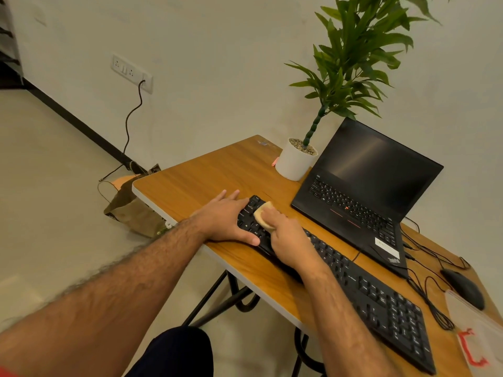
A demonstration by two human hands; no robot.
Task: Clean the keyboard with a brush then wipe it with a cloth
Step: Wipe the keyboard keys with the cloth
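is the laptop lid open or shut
Open: the laptop lid stands raised behind the keyboard, its dark screen and its own keys in view.

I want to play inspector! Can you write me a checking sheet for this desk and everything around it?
Surface: wooden table, white edge, black legs.
Job's things: black keyboard lies along the near edge; a beige cloth is pressed on its left end. No brush seen.
Clutter: open laptop with dark screen, potted plant, black mouse, clear plastic bag with red marks.
Hands: left hand rests flat at the keyboard's left end; right hand grips the cloth.
Cables: black wires run between laptop, keyboard and mouse; another cable hangs from the wall socket.
Surroundings: pale wall and floor, brown paper bag on the floor.
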